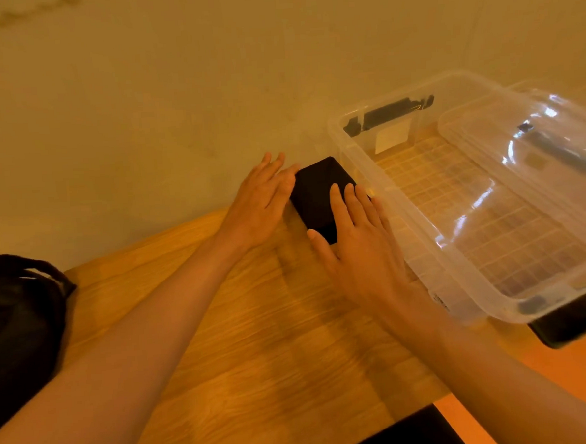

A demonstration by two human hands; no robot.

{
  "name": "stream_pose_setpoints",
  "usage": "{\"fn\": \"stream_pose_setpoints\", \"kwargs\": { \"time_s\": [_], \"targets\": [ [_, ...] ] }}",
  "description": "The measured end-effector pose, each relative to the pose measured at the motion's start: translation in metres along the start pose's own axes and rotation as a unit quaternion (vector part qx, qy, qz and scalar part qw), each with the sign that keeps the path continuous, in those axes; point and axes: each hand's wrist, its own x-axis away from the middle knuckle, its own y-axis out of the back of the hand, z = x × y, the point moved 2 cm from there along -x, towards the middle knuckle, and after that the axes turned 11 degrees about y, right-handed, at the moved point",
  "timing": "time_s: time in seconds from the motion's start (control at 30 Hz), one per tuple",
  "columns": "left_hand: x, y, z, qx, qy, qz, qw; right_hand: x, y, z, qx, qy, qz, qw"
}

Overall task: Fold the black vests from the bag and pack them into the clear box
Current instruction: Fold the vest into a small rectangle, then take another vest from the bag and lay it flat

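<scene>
We have the folded vest [317,193] lying on the table [258,344] just above the middle of the frame, a small, dark, neat rectangle. Its right edge sits just beside the near-left wall of the box [434,247]; we cannot tell whether the two touch.

Our hands are apart, one on each side of the vest, and neither grips it. Our left hand [259,206] comes in from the lower left, its fingers straight and slightly spread, with the fingertips against the vest's left edge. Our right hand [362,252] lies flat on the vest's lower right part, fingers straight and close together and the thumb stretched out along its near corner.

The box fills the right side of the frame and stands on the table at a slant. Its gridded floor shows through the clear plastic. A black latch [391,113] sits at its far end, above a pale label [391,139] on the wall. A clear lid [537,145] leans in or over the box's right half, catching bright glare.

The bag [20,324] rests at the lower left edge of the frame, dark and slumped, with a strap looping over its top. A plain beige wall fills the upper frame.
</scene>
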Motion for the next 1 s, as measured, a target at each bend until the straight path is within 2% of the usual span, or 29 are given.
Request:
{"fn": "stream_pose_setpoints", "kwargs": {
  "time_s": [0.17, 0.27, 0.37, 0.5, 0.63, 0.77, 1.0],
  "targets": [
    [0.057, 0.048, 0.027, -0.054, 0.058, -0.038, 0.996, 0.012, 0.012, 0.040, -0.040, 0.042, -0.011, 0.998],
    [0.113, 0.077, 0.043, -0.143, 0.089, -0.065, 0.984, 0.019, 0.015, 0.081, -0.080, 0.072, -0.006, 0.994],
    [0.177, 0.109, 0.059, -0.277, 0.110, -0.102, 0.949, 0.020, 0.026, 0.124, -0.143, 0.095, 0.015, 0.985],
    [0.256, 0.148, 0.075, -0.355, 0.154, -0.163, 0.908, 0.009, 0.046, 0.167, -0.175, 0.110, 0.011, 0.978],
    [0.327, 0.180, 0.089, -0.345, 0.230, -0.223, 0.882, -0.006, 0.052, 0.211, -0.175, 0.160, -0.008, 0.972],
    [0.389, 0.192, 0.109, -0.295, 0.316, -0.296, 0.851, -0.007, 0.039, 0.273, -0.223, 0.214, 0.030, 0.951],
    [0.440, 0.180, 0.151, -0.253, 0.396, -0.326, 0.820, -0.001, -0.001, 0.368, -0.181, 0.327, 0.087, 0.923]
  ]
}}
